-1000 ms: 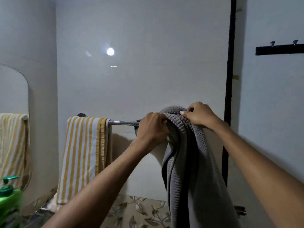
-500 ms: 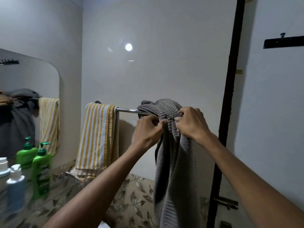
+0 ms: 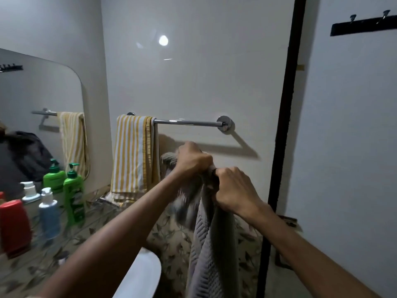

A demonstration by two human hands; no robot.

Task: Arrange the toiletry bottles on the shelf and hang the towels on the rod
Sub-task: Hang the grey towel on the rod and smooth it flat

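Observation:
A chrome rod runs along the back wall. A yellow-and-white striped towel hangs over its left end; the right part of the rod is bare. Below the rod, my left hand and my right hand both grip the bunched top of a grey ribbed towel, which hangs down off the rod between my arms. On the glass shelf at the left stand a green pump bottle, a blue pump bottle and a red bottle.
A mirror on the left wall reflects the striped towel, the rod and the bottles. A black vertical frame divides the back wall from the right wall, which carries a black hook rack. A white basin edge lies below.
The grey towel was draped over the rod and has come off it. Both hands have dropped below the rod with the towel, and the rod's right half now shows bare.

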